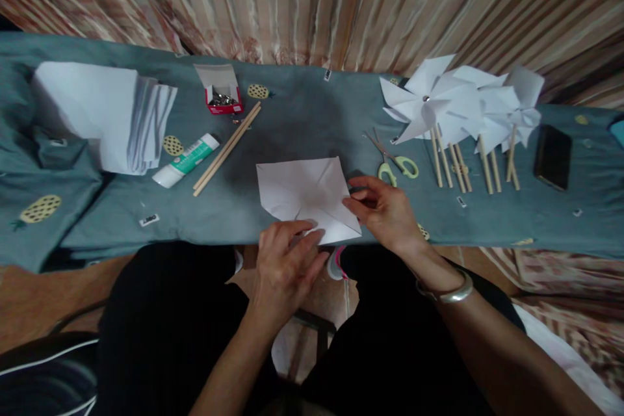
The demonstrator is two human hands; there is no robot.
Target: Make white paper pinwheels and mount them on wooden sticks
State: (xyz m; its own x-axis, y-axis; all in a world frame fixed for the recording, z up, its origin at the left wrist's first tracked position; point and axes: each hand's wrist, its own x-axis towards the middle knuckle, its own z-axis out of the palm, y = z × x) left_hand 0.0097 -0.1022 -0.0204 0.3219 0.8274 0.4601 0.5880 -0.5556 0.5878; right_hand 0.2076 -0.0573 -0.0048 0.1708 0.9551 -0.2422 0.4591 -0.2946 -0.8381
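Lying at the left end of the grey cloth (302, 123), a white paper stack (85, 110) shows its loose edges fanned on the right. Next to it, a green-and-white glue tube (188, 159) rests at a slant, cap end toward me. Behind the tube, a red box (224, 108) stands with its lid raised and small metal pins (221, 96) inside. Two sticks (227, 148) lie side by side, slanting from near the box toward the front edge. At centre, the sheet (302, 188) lies directly before me at the cloth's front edge, marked by diagonal creases. My left hand (287, 260) rests on its near edge, fingers loosely spread; whether they pinch the paper, I cannot tell. My right hand (390, 211), a bracelet (455, 289) at its wrist, grips the sheet's right edge between thumb and fingers. Just beyond that hand lie the scissors (386, 155), blades slightly parted, green handles toward me. Farther right, white pinwheels (453, 97) overlap in a row, their wooden handles pointing my way. Beside them lies a dark phone (553, 157).
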